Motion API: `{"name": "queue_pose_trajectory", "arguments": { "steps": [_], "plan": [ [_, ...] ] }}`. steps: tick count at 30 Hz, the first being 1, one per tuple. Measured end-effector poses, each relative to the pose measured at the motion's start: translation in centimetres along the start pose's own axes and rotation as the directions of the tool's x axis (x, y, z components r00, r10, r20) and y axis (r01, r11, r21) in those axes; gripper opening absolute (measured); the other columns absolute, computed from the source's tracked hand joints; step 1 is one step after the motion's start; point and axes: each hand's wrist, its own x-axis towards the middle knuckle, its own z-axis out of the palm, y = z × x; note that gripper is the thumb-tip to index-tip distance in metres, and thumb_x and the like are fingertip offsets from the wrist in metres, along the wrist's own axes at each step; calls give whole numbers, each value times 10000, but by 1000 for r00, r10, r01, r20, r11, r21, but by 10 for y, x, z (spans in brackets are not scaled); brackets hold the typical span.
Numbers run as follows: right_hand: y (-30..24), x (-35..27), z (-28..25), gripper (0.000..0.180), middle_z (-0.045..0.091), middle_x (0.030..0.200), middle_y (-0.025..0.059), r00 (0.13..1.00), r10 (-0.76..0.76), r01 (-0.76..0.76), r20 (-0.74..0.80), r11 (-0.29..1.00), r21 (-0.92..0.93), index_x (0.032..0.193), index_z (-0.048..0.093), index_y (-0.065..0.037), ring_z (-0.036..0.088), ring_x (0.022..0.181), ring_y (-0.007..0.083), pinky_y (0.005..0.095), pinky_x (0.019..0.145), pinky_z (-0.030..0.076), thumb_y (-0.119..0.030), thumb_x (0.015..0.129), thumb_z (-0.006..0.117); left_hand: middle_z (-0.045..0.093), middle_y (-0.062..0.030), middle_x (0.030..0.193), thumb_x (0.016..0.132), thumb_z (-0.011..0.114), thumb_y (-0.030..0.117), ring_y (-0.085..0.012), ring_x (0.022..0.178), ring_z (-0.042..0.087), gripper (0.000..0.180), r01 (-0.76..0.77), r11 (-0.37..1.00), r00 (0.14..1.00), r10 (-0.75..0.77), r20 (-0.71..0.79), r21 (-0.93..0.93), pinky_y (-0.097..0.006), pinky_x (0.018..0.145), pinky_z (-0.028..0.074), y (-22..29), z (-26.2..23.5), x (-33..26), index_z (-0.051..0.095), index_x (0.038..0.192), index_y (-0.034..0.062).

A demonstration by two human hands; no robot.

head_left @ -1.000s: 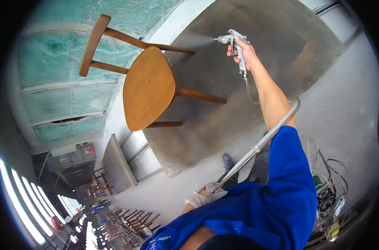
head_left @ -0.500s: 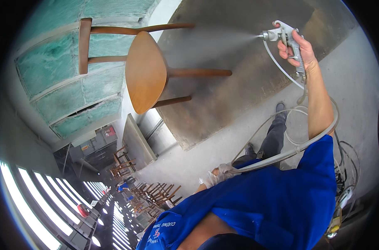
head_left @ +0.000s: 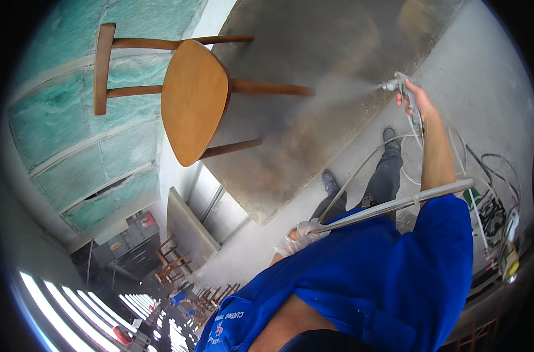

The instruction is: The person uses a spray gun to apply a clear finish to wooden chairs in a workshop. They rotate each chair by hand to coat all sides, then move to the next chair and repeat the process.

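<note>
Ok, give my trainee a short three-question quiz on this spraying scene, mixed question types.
1. True or false: the right hand holds the metal spray gun aimed toward the brown wooden chair.
2. Multiple choice: the gloved left hand has its grip on A) the chair leg, B) the pale flexible hoses, C) nothing.
3. Fill in: the spray mist drifts over the grey stained ____ under the chair.

Key: 1 true; 2 B; 3 platform.
</note>
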Motion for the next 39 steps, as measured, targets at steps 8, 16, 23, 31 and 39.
{"name": "queue_pose_trajectory", "arguments": {
  "steps": [8, 16, 23, 31, 39],
  "plan": [
    [198, -191, 130, 551, 635, 975, 122, 833, -553, 423, -7, 630, 652, 1620, 406, -245, 656, 798, 228, 250, 382, 432, -471, 1122, 472, 770, -104, 1188, 991, 716, 194, -243, 1096, 712, 204, -164, 985, 982, 158, 101, 48, -373, 1001, 551, -151, -124, -39, 776, 1141, 71],
    [322, -209, 239, 467, 641, 998, 88, 794, -510, 605, -331, 608, 515, 1228, 620, -17, 670, 855, 209, 234, 434, 469, -456, 1093, 539, 790, -112, 1141, 1015, 725, 204, -257, 1044, 739, 252, -221, 966, 954, 186, 237, 133, -372, 948, 576, -249, -201, -97, 786, 1214, 61],
    [389, -177, 311, 486, 678, 1050, 109, 677, -630, 724, -380, 475, 501, 1405, 566, -16, 714, 890, 224, 265, 488, 516, -388, 1092, 563, 791, -94, 1038, 979, 790, 214, -197, 1034, 727, 265, -311, 943, 949, 303, 84, 119, -341, 914, 563, -351, -194, -175, 800, 1182, 44],
    [396, -206, 380, 703, 658, 1063, 136, 510, -854, 828, -99, 457, 325, 1580, 413, -22, 697, 939, 251, 253, 509, 499, -411, 1045, 650, 789, -79, 1035, 968, 795, 214, -180, 1047, 717, 279, -148, 986, 989, 149, -9, 82, -331, 934, 552, -416, -191, -240, 799, 1188, 42],
    [472, -240, 407, 682, 653, 985, 134, 611, -791, 620, 36, 506, 600, 1617, 382, -188, 690, 899, 270, 247, 500, 517, -429, 1043, 660, 789, -75, 1032, 973, 786, 220, -174, 1040, 712, 278, -97, 987, 995, 93, 38, 129, -328, 931, 547, -451, -223, -264, 800, 1185, 41]
  ]
}}
